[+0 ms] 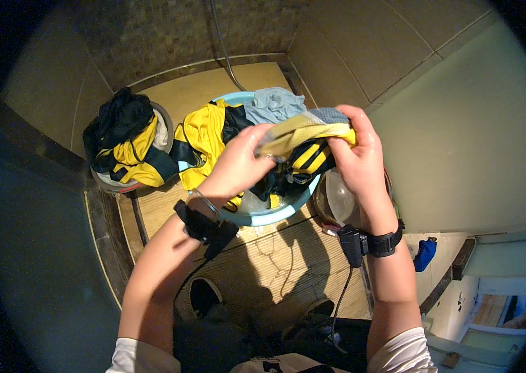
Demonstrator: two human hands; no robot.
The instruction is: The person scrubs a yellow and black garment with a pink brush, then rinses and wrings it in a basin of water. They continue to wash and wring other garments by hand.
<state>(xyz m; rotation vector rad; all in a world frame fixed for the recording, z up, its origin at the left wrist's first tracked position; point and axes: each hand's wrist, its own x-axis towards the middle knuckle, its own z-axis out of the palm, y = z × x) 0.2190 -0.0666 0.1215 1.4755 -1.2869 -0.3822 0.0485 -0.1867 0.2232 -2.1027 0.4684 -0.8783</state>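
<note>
Both my hands grip a yellow, grey and black cloth garment (pixel 307 126), stretched between them above a light blue plastic basin (pixel 267 218). My left hand (pixel 244 161) pinches its left end, which is slightly blurred. The right end is bunched in the fingers of my right hand (pixel 358 144). Under the garment, the basin holds yellow and black clothes (pixel 204 130), with sudsy water visible near its front edge. A light blue-grey cloth (pixel 274 105) lies over the basin's back rim. Both wrists carry black strapped devices with cables.
Left of the basin, a round tub (pixel 165 116) is heaped with black and yellow clothes (pixel 127 140). A dark round basin (pixel 321 196) stands at the right, partly behind my right arm. A hose (pixel 223 46) runs down the tiled back wall. A blue item (pixel 425 254) lies at the lower right.
</note>
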